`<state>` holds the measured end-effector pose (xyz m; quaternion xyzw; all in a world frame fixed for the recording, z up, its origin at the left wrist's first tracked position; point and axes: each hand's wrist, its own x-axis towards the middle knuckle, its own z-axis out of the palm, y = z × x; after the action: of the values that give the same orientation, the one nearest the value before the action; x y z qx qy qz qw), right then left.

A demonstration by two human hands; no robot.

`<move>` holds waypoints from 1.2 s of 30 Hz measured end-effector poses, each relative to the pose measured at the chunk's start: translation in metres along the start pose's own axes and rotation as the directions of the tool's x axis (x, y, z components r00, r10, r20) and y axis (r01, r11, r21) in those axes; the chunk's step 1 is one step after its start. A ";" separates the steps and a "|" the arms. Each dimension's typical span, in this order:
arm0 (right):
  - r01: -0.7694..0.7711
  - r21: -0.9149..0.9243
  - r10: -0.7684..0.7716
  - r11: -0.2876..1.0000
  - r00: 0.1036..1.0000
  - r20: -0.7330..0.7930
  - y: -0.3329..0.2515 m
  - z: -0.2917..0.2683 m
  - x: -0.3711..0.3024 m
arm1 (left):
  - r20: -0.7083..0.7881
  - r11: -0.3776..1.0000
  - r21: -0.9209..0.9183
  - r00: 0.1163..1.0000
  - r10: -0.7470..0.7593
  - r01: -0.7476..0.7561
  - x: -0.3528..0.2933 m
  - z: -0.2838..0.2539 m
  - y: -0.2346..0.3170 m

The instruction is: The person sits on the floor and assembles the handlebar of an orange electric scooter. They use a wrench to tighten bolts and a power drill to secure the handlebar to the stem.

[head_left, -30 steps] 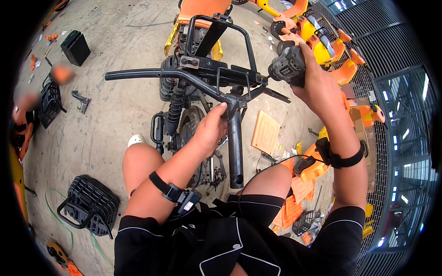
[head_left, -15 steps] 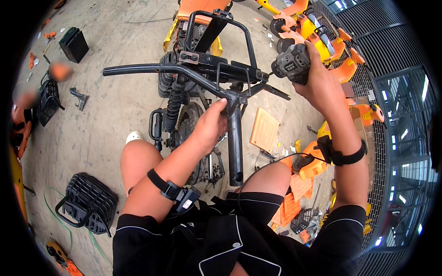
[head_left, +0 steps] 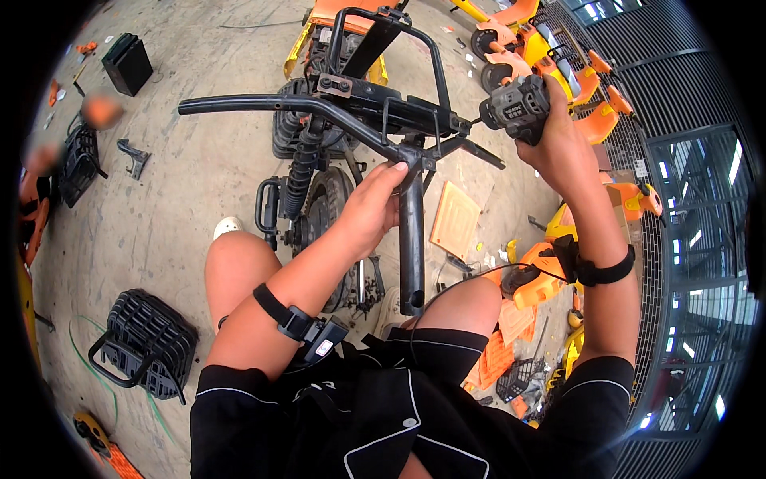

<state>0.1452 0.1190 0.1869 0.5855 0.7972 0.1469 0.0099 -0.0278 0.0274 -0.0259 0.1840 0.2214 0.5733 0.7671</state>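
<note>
A black tubular scooter frame (head_left: 412,247) stands in front of me, its long bar reaching out to the left and one tube end pointing toward my lap. My left hand (head_left: 371,206) is wrapped round the frame by the joint of the tubes, thumb on top. In my right hand (head_left: 562,148) is a dark grey cordless power driver (head_left: 520,108), gripped from the right side. Its thin bit points left at a small bracket (head_left: 461,125) on the frame's right side; whether it sits in a screw is too small to tell. A black coil shock absorber (head_left: 298,182) and a wheel (head_left: 327,209) are below.
Yellow and orange scooters (head_left: 550,60) line the right side. An orange panel (head_left: 456,220) lies beyond my right knee. On the left floor are a black basket (head_left: 152,343), a black box (head_left: 128,64) and a metal bracket (head_left: 134,158). Orange scraps (head_left: 495,359) lie at right.
The driver has shifted slightly right, with its bit still close to the frame's bracket. My left hand keeps its grip on the frame, and the view has moved a little.
</note>
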 end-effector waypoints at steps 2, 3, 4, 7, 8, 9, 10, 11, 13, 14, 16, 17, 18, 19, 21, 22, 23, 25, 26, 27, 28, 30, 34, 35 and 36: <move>-0.005 0.006 0.005 1.000 1.000 0.008 0.000 0.001 0.001 | -0.011 1.000 -0.011 1.000 -0.001 0.001 0.000 -0.001 0.000; -0.009 0.007 0.009 1.000 1.000 0.012 0.001 0.001 0.002 | -0.007 1.000 -0.009 1.000 0.003 -0.003 0.000 0.000 0.000; 0.008 0.008 -0.008 1.000 1.000 -0.006 0.002 0.001 0.001 | -0.003 1.000 -0.008 1.000 0.007 -0.007 0.000 0.000 0.000; 0.036 0.013 -0.036 0.999 0.999 -0.041 0.007 0.006 0.000 | -0.001 1.000 0.004 1.000 0.008 -0.008 -0.001 0.002 0.001; 0.030 0.015 -0.030 0.999 0.999 -0.039 0.009 0.007 0.000 | -0.002 1.000 0.009 1.000 0.006 -0.006 -0.001 0.002 0.002; 0.023 0.018 -0.022 1.000 0.999 -0.037 0.010 0.007 -0.001 | 0.001 1.000 0.007 1.000 0.006 -0.006 -0.001 0.002 0.002; 0.028 0.004 -0.028 1.000 0.999 -0.040 0.009 0.006 -0.002 | 0.004 1.000 0.005 1.000 0.007 -0.007 -0.001 0.002 0.001; 0.033 -0.010 -0.033 0.999 0.998 -0.044 0.008 0.004 -0.003 | 0.008 1.000 0.003 1.000 0.006 -0.007 -0.001 0.003 0.001; 0.071 -0.028 -0.073 0.997 0.996 -0.056 0.003 0.002 -0.001 | -0.003 1.000 0.005 1.000 0.012 -0.012 0.000 0.001 0.001; 0.099 -0.036 -0.102 0.994 0.993 -0.063 -0.001 0.000 0.000 | -0.008 1.000 0.006 1.000 0.015 -0.015 0.000 0.000 0.001; 0.166 -0.056 -0.171 0.985 0.981 -0.097 0.001 0.001 0.000 | -0.003 1.000 -0.010 1.000 0.029 -0.029 0.000 0.001 0.002; 0.211 -0.065 -0.218 0.975 0.968 -0.125 0.010 0.007 0.002 | -0.001 0.999 -0.018 0.999 0.037 -0.037 0.000 0.001 0.002; 0.257 -0.081 -0.267 0.963 0.951 -0.154 0.018 0.009 0.005 | -0.004 0.999 -0.011 0.999 0.032 -0.032 0.000 0.002 0.001; 0.275 -0.094 -0.287 0.957 0.945 -0.158 0.023 0.010 0.005 | -0.007 1.000 -0.003 1.000 0.027 -0.027 0.000 0.004 0.000; 0.314 -0.113 -0.329 0.943 0.929 -0.169 0.027 0.011 0.007 | -0.001 1.000 0.005 1.000 0.010 -0.010 -0.001 0.003 0.000; 0.306 -0.090 -0.317 0.948 0.935 -0.161 0.027 0.012 0.010 | 0.008 1.000 0.007 1.000 -0.002 0.002 -0.001 0.000 0.001; 0.298 -0.067 -0.304 0.952 0.940 -0.152 0.026 0.012 0.013 | 0.017 1.000 0.008 1.000 -0.015 0.015 -0.001 -0.002 0.001; 0.266 -0.045 -0.270 0.963 0.953 -0.135 0.029 0.013 0.013 | 0.039 0.999 -0.040 0.999 -0.017 0.019 -0.007 0.005 0.003; 0.252 -0.041 -0.255 0.967 0.958 -0.132 0.033 0.015 0.012 | 0.049 0.998 -0.064 0.999 -0.018 0.021 -0.010 0.009 0.003; 0.244 -0.034 -0.246 0.969 0.960 -0.130 0.035 0.017 0.014 | 0.032 0.999 -0.034 0.999 0.004 -0.003 -0.012 0.013 0.002; 0.257 -0.017 -0.257 0.966 0.955 -0.145 0.037 0.019 0.015 | 0.015 1.000 -0.003 1.000 0.027 -0.027 -0.014 0.017 0.001; 0.280 0.017 -0.273 0.960 0.946 -0.174 0.043 0.025 0.016 | 0.007 0.999 0.024 1.000 0.028 -0.028 -0.014 0.018 0.000; 0.406 -0.045 -0.404 0.913 0.881 -0.246 0.055 0.032 0.018 | 0.010 1.000 0.017 1.000 0.023 -0.023 -0.009 0.015 -0.006; 0.417 -0.080 -0.424 0.905 0.875 -0.233 0.053 0.027 0.022 | 0.004 0.999 0.016 0.999 0.042 -0.042 -0.008 0.015 -0.007; 0.424 -0.116 -0.440 0.898 0.871 -0.219 0.050 0.022 0.023 | -0.013 0.999 0.025 0.999 0.033 -0.033 -0.009 0.016 -0.007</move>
<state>0.1893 0.1588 0.1813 0.3698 0.8979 0.2362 -0.0350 -0.0159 0.0163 -0.0151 0.1934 0.2304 0.5843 0.7537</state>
